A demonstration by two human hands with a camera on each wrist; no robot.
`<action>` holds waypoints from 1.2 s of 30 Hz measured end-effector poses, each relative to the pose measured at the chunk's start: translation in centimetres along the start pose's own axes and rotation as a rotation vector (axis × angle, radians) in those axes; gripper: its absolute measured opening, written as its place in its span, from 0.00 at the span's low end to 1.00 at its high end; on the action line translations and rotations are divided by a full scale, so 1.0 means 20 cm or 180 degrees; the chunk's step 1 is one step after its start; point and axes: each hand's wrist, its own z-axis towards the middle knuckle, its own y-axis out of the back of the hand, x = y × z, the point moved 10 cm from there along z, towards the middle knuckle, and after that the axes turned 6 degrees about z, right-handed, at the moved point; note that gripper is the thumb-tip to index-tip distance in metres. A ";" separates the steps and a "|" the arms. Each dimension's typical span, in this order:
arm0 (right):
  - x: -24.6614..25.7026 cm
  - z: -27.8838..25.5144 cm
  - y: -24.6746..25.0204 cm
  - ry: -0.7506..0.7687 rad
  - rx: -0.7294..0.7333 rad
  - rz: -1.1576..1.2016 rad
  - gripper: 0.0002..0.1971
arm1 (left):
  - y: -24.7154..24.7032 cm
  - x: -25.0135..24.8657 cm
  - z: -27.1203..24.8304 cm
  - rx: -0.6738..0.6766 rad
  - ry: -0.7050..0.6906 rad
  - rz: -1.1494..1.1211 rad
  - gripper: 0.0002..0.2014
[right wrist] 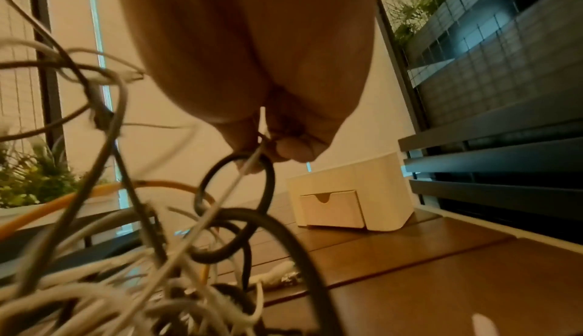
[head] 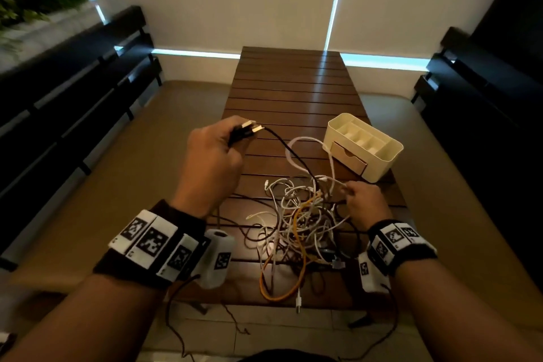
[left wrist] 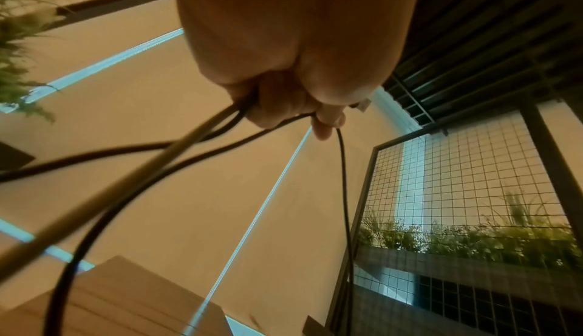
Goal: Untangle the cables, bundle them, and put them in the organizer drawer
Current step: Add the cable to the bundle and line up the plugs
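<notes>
Head view: I see the left hand (head: 210, 161) raised above the slatted wooden table (head: 291, 91), fingers curled round a black cable (head: 289, 150) near its end, with two metal USB plugs (head: 253, 126) sticking out past the knuckles. From that fist the black cable runs down and to the right into the tangle of cables (head: 296, 226), which lies on the near part of the table, below and to the right of the left hand and just left of the right hand (head: 363, 203). I make out white, black and one orange cable (head: 298, 232) in the heap; a white plug (head: 298, 303) hangs over the near table edge. The right hand sits low at the tangle's right edge, fingertips pinching a thin white cable (head: 332, 182) at the top of the pile. Left wrist view: the fingers (left wrist: 325, 122) are closed on dark strands that loop down out of the fist; how many, I cannot tell through the blur. Right wrist view: thumb and fingers (right wrist: 293, 149) are pressed together on a thin pale cable, with a black loop (right wrist: 268, 184) just beneath them. The cream organizer (head: 390, 156) stands on the table's right side, beyond the right hand and apart from the heap, open compartments on top. Its small drawer (right wrist: 331, 208) faces the tangle and I read it as closed in the right wrist view. One white loop (head: 305, 141) of cable reaches up close beside the organizer's near corner.
</notes>
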 end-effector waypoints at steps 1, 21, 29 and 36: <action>-0.03 0.01 0.02 -0.0149 -0.0006 -0.0025 0.10 | 0.03 0.00 0.00 -0.0099 -0.0015 -0.0066 0.09; 1.05 -0.47 0.21 0.1789 0.0545 0.1714 0.08 | 0.03 0.13 -0.08 0.0455 0.0574 -0.0313 0.11; 0.72 -0.64 -0.27 0.0561 0.1799 0.1534 0.10 | 0.04 0.35 -0.24 0.0602 0.1168 -0.1198 0.06; 0.31 -0.89 -0.66 -0.0298 0.2844 0.0006 0.14 | -0.03 0.55 -0.36 0.0430 0.2039 -0.2656 0.10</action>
